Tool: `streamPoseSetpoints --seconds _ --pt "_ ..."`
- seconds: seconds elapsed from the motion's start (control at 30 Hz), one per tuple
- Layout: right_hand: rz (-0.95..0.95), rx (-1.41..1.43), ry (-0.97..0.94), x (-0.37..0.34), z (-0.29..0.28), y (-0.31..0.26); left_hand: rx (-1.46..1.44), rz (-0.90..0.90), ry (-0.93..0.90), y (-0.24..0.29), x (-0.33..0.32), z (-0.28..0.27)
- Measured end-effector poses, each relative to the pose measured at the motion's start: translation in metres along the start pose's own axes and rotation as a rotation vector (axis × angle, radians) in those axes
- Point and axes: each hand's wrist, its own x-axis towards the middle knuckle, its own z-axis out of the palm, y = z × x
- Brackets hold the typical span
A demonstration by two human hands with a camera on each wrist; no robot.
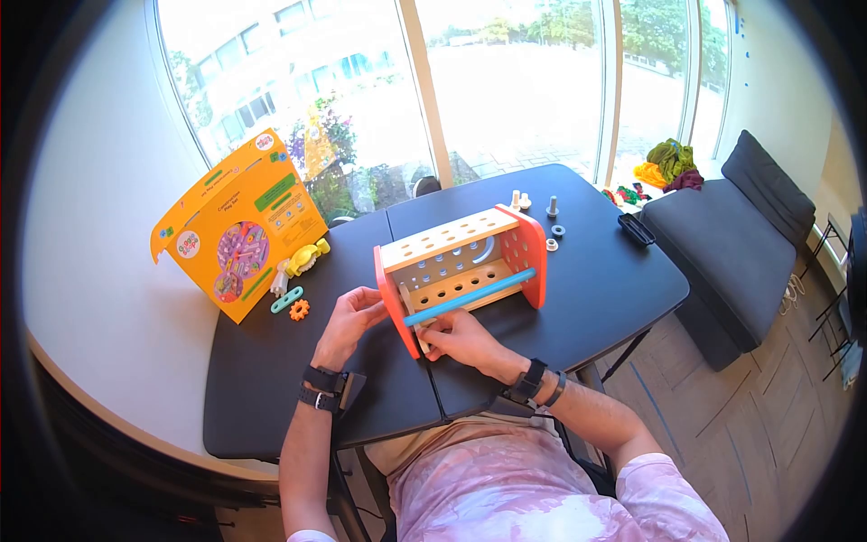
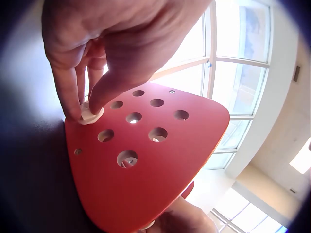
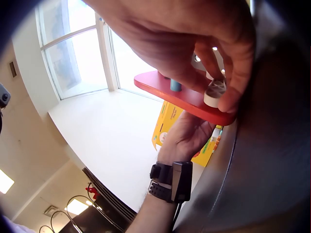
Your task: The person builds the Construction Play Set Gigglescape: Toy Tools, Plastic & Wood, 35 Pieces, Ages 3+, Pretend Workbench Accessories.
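Tabletop point(image 1: 596, 271) beneath, left grip point(image 1: 348, 322) and right grip point(image 1: 470, 343) pinch white pieces point(image 2: 91, 115) point(image 3: 212, 100) flanking red panel point(image 2: 150, 162).

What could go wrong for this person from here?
The left hand pinches an outer white piece and the right hand an inner white piece, on opposite faces of the red panel. The panel may hide one from the other, so they could end up misaligned.

Either piece, held only by fingers and thumb, might slip.

If the toy gets shoved away, it could knock over the loose grey bolt beyond it.
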Motion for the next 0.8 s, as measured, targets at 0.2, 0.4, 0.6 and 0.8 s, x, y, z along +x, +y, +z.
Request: streamPoseSetpoints --seconds 0.2,0.4,0.6,0.8 --pt "-0.031 -0.051 -0.006 0.002 0.0 0.0 -0.006 0.035 0.005 -0.003 0.0 0.002" --pt "-0.03 -0.027 -0.036 0.001 -0.001 -0.004 0.004 0.056 0.002 -0.003 -0.001 0.002" --pt "-0.018 -0.002 -0.088 -0.002 -0.002 -0.009 0.003 -0.02 0.019 -0.012 0.003 -0.005" --pt "0.013 0.021 -0.11 -0.004 -0.004 -0.011 0.002 -0.09 0.007 -0.015 0.005 -0.008"
